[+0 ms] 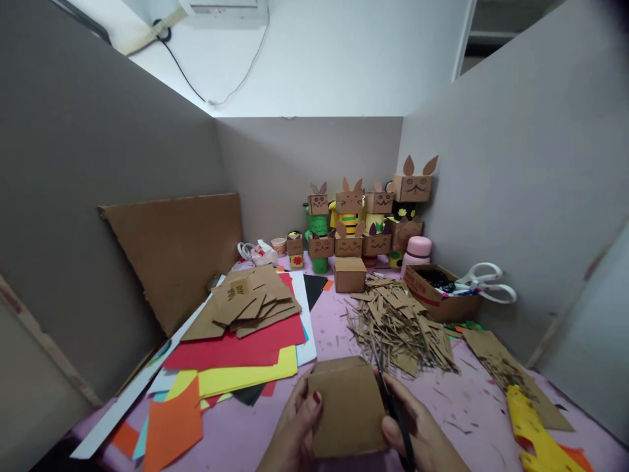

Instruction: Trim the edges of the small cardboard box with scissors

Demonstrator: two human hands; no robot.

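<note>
At the bottom centre, my left hand (301, 419) is closed on the left side of a small cardboard box (346, 410), its thumb on the near face. My right hand (410, 426) is wrapped round the handles of black scissors (399, 419) at the box's right side. The scissor blades point up and away, along the box's right edge. Beyond the box lies a heap of cut cardboard strips (398, 321). A closed small cardboard box (350, 275) stands farther back, before rows of cardboard animal figures (348, 203).
Coloured paper sheets (230, 351) with cardboard pieces (250, 298) on top lie at the left. On the right are an open box (427, 295) holding white-handled scissors (484, 282), a pink bottle (417, 252) and a yellow glue gun (535, 432). Grey partitions (309, 151) enclose the table.
</note>
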